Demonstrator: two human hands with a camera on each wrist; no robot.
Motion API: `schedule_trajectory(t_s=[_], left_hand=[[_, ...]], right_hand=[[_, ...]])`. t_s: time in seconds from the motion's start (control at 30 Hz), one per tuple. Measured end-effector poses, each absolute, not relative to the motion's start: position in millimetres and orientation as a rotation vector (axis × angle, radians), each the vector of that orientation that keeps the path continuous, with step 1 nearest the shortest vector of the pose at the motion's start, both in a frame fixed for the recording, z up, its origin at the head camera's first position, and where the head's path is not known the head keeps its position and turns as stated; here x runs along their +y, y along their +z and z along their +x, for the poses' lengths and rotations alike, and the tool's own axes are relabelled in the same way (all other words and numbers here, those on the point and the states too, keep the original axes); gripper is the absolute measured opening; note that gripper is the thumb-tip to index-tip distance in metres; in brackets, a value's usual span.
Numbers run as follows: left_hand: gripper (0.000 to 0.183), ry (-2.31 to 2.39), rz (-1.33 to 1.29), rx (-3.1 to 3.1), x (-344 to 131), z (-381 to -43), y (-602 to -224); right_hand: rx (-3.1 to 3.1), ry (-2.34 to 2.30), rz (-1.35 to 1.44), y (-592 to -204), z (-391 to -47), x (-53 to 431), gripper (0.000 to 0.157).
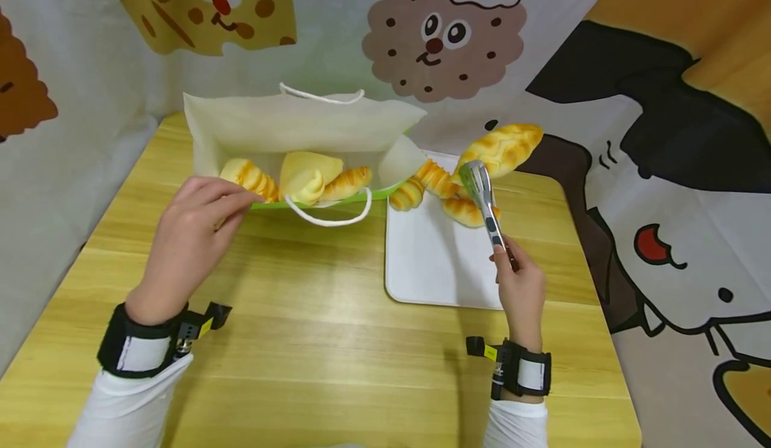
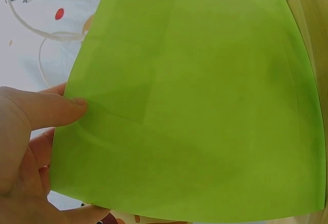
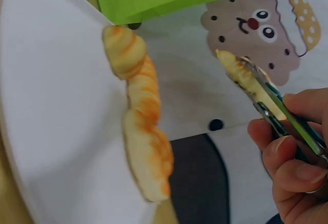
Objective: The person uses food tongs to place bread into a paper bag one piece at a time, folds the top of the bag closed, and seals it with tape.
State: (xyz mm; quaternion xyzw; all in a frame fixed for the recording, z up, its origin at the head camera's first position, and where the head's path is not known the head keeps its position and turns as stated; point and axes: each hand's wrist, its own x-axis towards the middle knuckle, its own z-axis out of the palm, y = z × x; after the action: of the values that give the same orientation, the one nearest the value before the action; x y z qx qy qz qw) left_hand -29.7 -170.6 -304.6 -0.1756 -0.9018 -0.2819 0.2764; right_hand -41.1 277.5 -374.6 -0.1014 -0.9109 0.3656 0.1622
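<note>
My left hand [image 1: 191,237] pinches the near rim of a paper bag [image 1: 289,125], white inside and green outside; in the left wrist view the thumb lies over the green panel [image 2: 195,101]. Inside the bag are a striped bread roll [image 1: 248,177], a square pale bread [image 1: 322,163] and a long bun [image 1: 349,183]. My right hand [image 1: 523,295] grips metal tongs [image 1: 480,190] with green tips. Clamped in them, above the far end of the white tray [image 1: 434,264], is a large braided bread [image 1: 508,146]. Several smaller breads [image 3: 146,152] lie on the tray, just beneath.
The wooden table [image 1: 313,367] backs onto a cartoon-printed cloth [image 1: 337,39]. White cord handles [image 1: 328,222] loop from the bag's rims, and the bag's right corner overlaps the tray's far left corner in the head view. Both wrists wear black camera straps [image 1: 143,341].
</note>
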Motion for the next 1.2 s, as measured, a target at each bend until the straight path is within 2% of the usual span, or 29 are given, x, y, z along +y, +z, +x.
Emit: schedule_trajectory(t_s=[0.47,0.9,1.13,1.2], left_hand=[[0.023,-0.738,-0.494,-2.433,-173,-31,-300],[0.022,-0.761,-0.492,-2.425,-173,-31,-302],[0.022,-0.781,-0.493,-2.405,-172,-31,-304],[0.023,-0.782,-0.492,-2.405,-172,-30,-304]], right_hand=[[-2.383,0.865,0.104,-329,-30,284,0.034],[-2.243,0.826,0.515,-285,-48,262,0.038],[-2.220,0.733,0.841,-259,-56,240,0.031],[-2.212,0.692,0.919,-254,-57,234,0.033]])
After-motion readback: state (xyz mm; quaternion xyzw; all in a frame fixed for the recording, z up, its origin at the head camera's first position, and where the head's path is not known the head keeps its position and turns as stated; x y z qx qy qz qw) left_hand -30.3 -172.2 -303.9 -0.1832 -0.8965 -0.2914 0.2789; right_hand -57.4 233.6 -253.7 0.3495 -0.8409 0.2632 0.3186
